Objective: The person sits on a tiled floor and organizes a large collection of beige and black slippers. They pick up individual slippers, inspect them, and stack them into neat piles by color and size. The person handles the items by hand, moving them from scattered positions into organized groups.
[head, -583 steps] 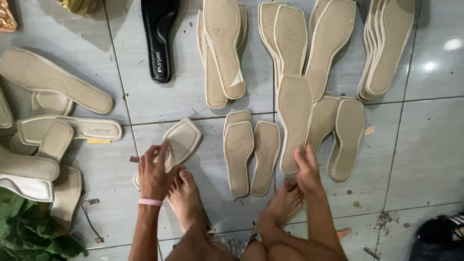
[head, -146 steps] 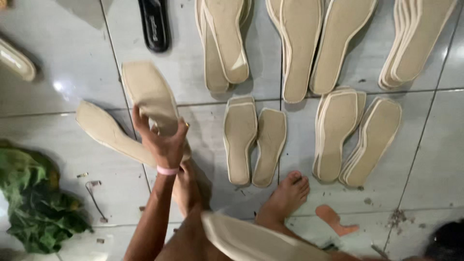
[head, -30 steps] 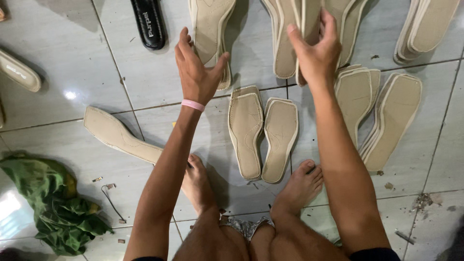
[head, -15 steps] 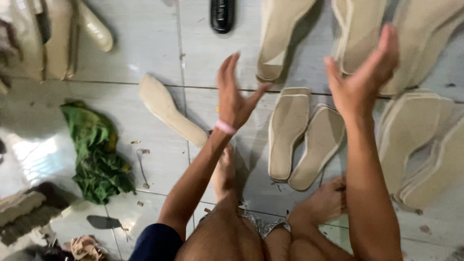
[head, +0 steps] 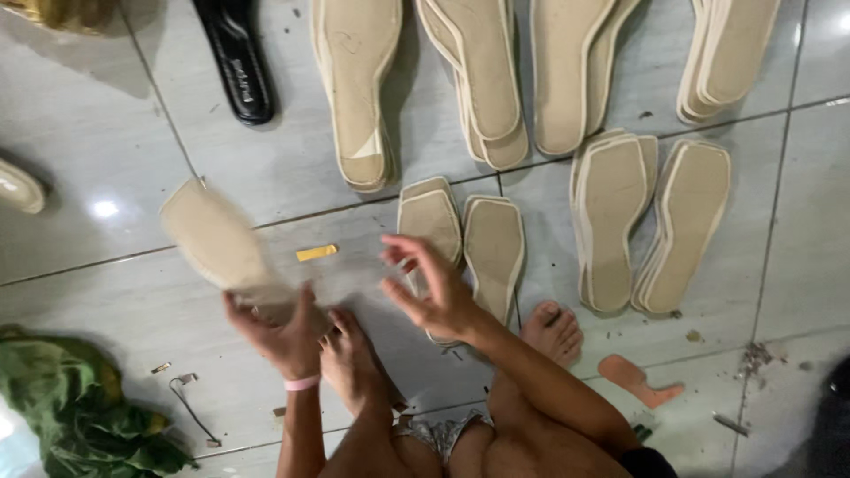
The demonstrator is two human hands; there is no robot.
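One beige insole [head: 217, 243] in left hand [head: 279, 327].

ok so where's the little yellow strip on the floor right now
In the head view the yellow strip lies flat on the grey floor tile, left of centre, between the beige insole in the left hand and the small insole pair.

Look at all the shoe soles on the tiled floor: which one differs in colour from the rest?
The black sole at the top left, lying alone on the grey tiles. Every other sole, including the one in the left hand, is beige.
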